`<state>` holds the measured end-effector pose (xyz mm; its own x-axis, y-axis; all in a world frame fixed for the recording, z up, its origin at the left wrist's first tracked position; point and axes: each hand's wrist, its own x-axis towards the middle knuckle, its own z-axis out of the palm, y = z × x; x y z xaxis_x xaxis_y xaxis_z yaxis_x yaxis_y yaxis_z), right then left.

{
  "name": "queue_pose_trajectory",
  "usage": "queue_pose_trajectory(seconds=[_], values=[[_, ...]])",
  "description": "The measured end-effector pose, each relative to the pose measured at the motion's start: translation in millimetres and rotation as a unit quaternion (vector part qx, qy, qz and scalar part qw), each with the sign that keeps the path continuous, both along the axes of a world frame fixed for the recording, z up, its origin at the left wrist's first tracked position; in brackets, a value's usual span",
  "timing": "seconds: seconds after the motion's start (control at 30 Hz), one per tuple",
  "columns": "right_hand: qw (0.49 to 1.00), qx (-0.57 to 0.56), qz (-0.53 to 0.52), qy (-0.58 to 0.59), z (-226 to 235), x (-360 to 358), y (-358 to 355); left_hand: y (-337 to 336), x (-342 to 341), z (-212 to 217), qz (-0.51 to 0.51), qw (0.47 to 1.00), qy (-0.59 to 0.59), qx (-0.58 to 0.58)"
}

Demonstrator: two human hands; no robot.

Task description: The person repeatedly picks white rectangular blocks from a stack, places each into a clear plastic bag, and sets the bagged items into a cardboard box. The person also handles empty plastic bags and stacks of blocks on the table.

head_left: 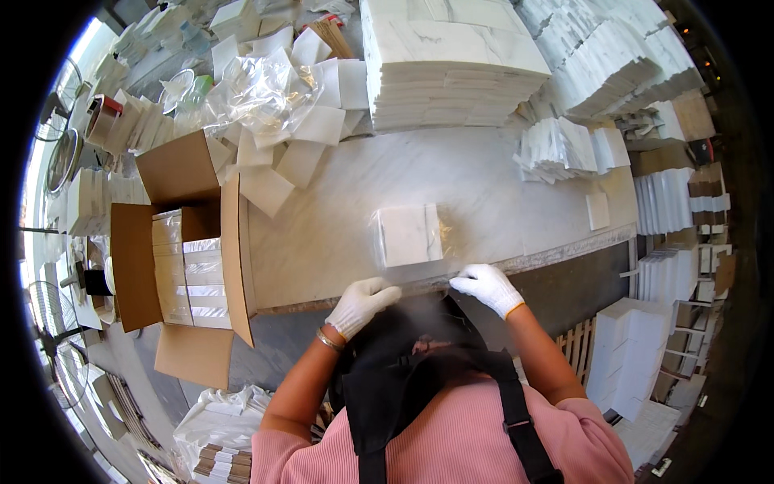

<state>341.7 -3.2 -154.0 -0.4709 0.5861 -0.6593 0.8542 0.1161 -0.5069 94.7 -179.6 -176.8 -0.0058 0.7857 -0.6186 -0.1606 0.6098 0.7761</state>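
Note:
A small stack of white marble-look tiles [403, 236] lies on the worktable, with clear plastic film [446, 234] around it. Both my hands wear white knit gloves at the table's near edge, just short of the stack. My left hand [364, 306] is left of it, fingers drawn together and pointing inward. On the other side my right hand [488, 289] has its fingers bent together toward the left. A pale see-through haze shows between the hands; I cannot make out what it is, or what the fingers pinch.
An open cardboard box [239, 250] holding wrapped packs [203, 274] stands left. Crumpled plastic film [262, 93] lies over loose white sheets behind it. A tall tile stack [451, 73] rises at the back, with smaller tiles [564, 149] to the right. The worktable [322, 218] has a stone-like top.

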Motion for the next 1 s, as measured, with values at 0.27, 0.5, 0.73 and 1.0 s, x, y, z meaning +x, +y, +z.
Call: queue_pose_trajectory(seconds=[0.27, 0.5, 0.73, 1.0], values=[[0.926, 0.219, -0.018, 0.306, 75, -43, 6, 2, 7, -2, 0.052, 0.998, 0.01, -0.013], [0.946, 0.161, 0.014, 0.281, 57, -31, 45, 2, 4, -6, 0.033, 0.999, 0.001, -0.022], [0.749, 0.65, -0.092, 0.091, 104, 24, 187, 1, 5, -8, 0.053, 0.998, -0.017, -0.033], [0.86, 0.463, -0.085, -0.196, 109, -4, 217, 2, 5, 2, 0.054, 0.998, 0.005, -0.015]])
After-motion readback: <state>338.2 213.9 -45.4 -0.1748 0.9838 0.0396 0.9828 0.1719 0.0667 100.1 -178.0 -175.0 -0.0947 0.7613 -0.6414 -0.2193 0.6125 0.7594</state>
